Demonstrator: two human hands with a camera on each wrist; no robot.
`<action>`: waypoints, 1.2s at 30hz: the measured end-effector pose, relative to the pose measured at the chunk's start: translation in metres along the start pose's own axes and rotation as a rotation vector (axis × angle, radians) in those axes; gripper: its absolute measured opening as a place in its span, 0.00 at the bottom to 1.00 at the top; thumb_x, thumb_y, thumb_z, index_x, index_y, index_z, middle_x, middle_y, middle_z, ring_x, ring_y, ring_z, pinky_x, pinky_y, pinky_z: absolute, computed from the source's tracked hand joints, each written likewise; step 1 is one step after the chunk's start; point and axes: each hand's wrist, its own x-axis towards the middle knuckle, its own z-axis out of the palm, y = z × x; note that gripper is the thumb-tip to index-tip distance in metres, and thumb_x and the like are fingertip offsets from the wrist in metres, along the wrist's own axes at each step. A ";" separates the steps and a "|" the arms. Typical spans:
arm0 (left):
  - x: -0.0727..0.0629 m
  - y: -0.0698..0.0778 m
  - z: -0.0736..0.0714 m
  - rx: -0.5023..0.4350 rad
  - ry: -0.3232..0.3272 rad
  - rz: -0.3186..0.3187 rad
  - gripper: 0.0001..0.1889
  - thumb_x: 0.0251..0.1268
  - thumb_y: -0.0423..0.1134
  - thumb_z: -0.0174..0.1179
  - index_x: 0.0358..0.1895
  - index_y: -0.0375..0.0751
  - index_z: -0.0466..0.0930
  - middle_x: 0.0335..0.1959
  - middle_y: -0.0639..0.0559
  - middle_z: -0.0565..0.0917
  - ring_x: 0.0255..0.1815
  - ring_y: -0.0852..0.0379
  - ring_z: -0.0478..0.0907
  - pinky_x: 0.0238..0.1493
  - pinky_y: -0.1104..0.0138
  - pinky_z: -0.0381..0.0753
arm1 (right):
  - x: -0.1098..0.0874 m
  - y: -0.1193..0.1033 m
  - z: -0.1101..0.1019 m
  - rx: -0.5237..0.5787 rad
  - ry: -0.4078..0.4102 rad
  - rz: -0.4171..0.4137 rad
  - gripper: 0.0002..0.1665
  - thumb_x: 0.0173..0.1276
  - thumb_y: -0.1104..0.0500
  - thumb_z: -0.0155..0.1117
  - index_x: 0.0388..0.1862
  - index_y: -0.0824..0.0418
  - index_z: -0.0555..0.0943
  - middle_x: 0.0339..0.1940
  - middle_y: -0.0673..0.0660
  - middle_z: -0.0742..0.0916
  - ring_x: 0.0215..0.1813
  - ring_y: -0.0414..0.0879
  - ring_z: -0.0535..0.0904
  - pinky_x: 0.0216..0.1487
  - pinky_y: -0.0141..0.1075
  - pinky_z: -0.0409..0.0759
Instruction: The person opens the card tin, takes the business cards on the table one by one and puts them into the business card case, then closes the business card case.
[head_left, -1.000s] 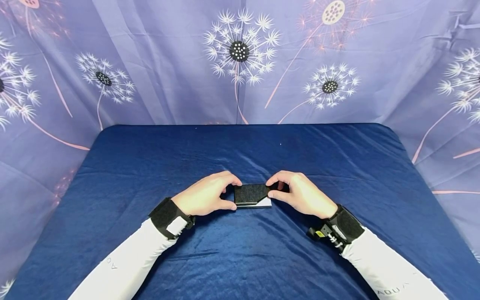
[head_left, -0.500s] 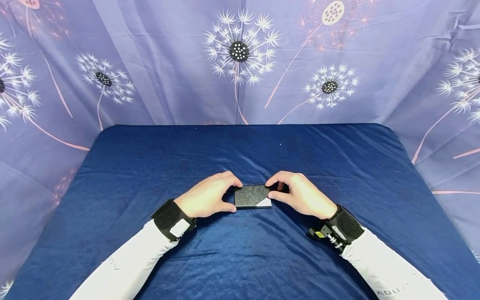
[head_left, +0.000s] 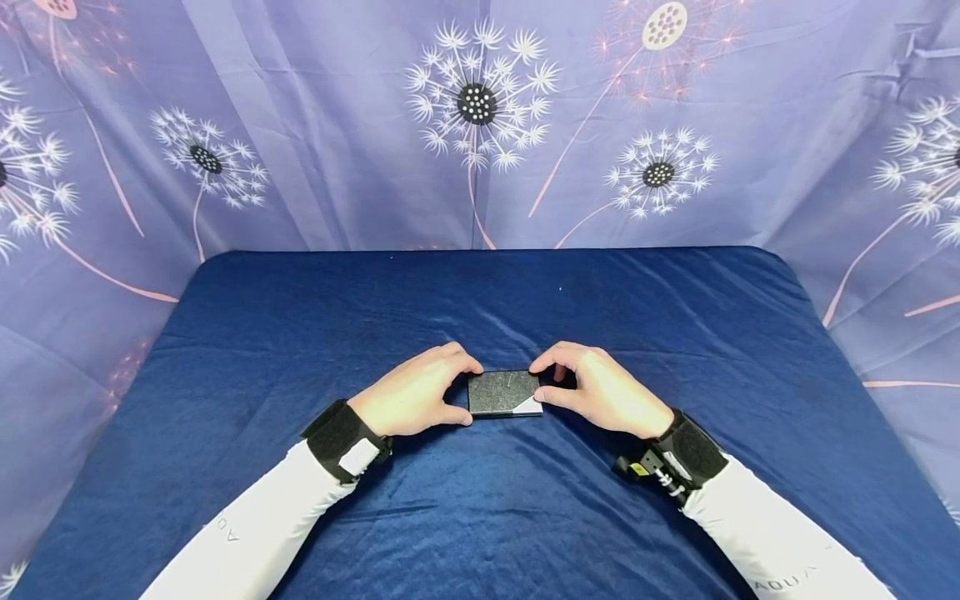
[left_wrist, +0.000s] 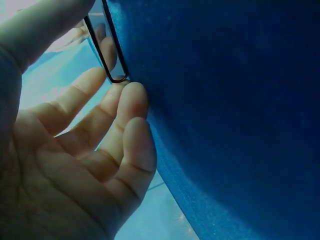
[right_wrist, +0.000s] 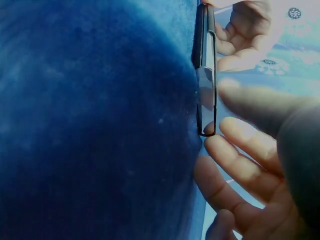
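A flat business card case [head_left: 495,392] with a black textured cover and a silver corner lies on the cloth, centred in front of me. My left hand [head_left: 416,390] holds its left end, index finger at the far corner and thumb at the near one. At the right end, my right hand [head_left: 603,390] has its index finger at the far corner and its thumb by the silver corner. The wrist views show the shiny metal side of the case [right_wrist: 207,100] with a dark rim, fingertips close around its ends. The case's underside is hidden.
Dark blue cloth [head_left: 480,517] with soft folds covers the table. Behind and at both sides hangs a lilac curtain [head_left: 337,125] with dandelion prints. A wrist strap with a small device [head_left: 667,467] sits on the right forearm; another is on the left.
The black cover flap of the card case, slightly raised a second ago, has come down flat over the silver part. Both hands have stayed almost where they were.
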 end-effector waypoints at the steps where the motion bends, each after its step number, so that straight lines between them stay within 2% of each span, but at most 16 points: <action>1: 0.000 0.000 0.000 0.004 0.001 0.001 0.32 0.62 0.48 0.79 0.68 0.42 0.81 0.58 0.52 0.80 0.56 0.56 0.78 0.58 0.59 0.78 | 0.000 0.000 0.000 -0.018 -0.012 -0.003 0.23 0.68 0.55 0.80 0.60 0.56 0.86 0.50 0.50 0.86 0.45 0.43 0.81 0.44 0.39 0.80; 4: 0.000 0.001 -0.001 0.024 0.007 0.006 0.33 0.62 0.49 0.79 0.68 0.40 0.82 0.57 0.51 0.80 0.54 0.55 0.77 0.57 0.59 0.78 | 0.000 -0.001 0.001 -0.087 -0.057 -0.018 0.33 0.64 0.50 0.83 0.66 0.57 0.84 0.55 0.50 0.84 0.47 0.44 0.79 0.47 0.40 0.79; 7: 0.000 0.000 0.000 0.057 0.019 0.018 0.34 0.60 0.50 0.80 0.67 0.39 0.83 0.54 0.50 0.79 0.53 0.54 0.76 0.56 0.59 0.78 | -0.001 -0.002 0.002 -0.147 -0.083 -0.035 0.39 0.62 0.46 0.84 0.69 0.58 0.82 0.58 0.51 0.83 0.46 0.44 0.77 0.47 0.41 0.77; 15: 0.001 -0.002 0.005 0.106 0.031 0.057 0.34 0.61 0.52 0.79 0.67 0.38 0.82 0.54 0.50 0.80 0.52 0.52 0.76 0.57 0.58 0.78 | -0.001 -0.003 0.003 -0.189 -0.078 -0.015 0.36 0.61 0.45 0.83 0.65 0.56 0.83 0.54 0.47 0.83 0.46 0.43 0.75 0.53 0.49 0.71; 21: 0.002 -0.001 0.006 0.101 0.031 0.055 0.35 0.61 0.52 0.79 0.68 0.38 0.82 0.55 0.49 0.80 0.52 0.51 0.76 0.57 0.58 0.78 | -0.002 -0.001 0.002 -0.200 -0.084 -0.009 0.36 0.62 0.45 0.83 0.65 0.56 0.83 0.53 0.47 0.83 0.46 0.43 0.75 0.53 0.48 0.71; 30: 0.001 0.000 0.006 0.082 0.023 0.039 0.36 0.60 0.53 0.79 0.69 0.40 0.81 0.55 0.49 0.79 0.53 0.51 0.77 0.57 0.57 0.78 | -0.004 -0.002 0.000 -0.194 -0.101 0.009 0.38 0.62 0.43 0.83 0.68 0.56 0.81 0.57 0.50 0.83 0.51 0.44 0.78 0.55 0.51 0.73; 36: -0.003 0.001 0.003 0.080 0.035 0.035 0.38 0.61 0.57 0.77 0.70 0.42 0.80 0.57 0.49 0.80 0.55 0.51 0.77 0.57 0.54 0.77 | -0.005 -0.004 -0.002 -0.199 -0.081 -0.014 0.38 0.65 0.42 0.80 0.69 0.56 0.81 0.59 0.51 0.83 0.52 0.47 0.78 0.56 0.53 0.74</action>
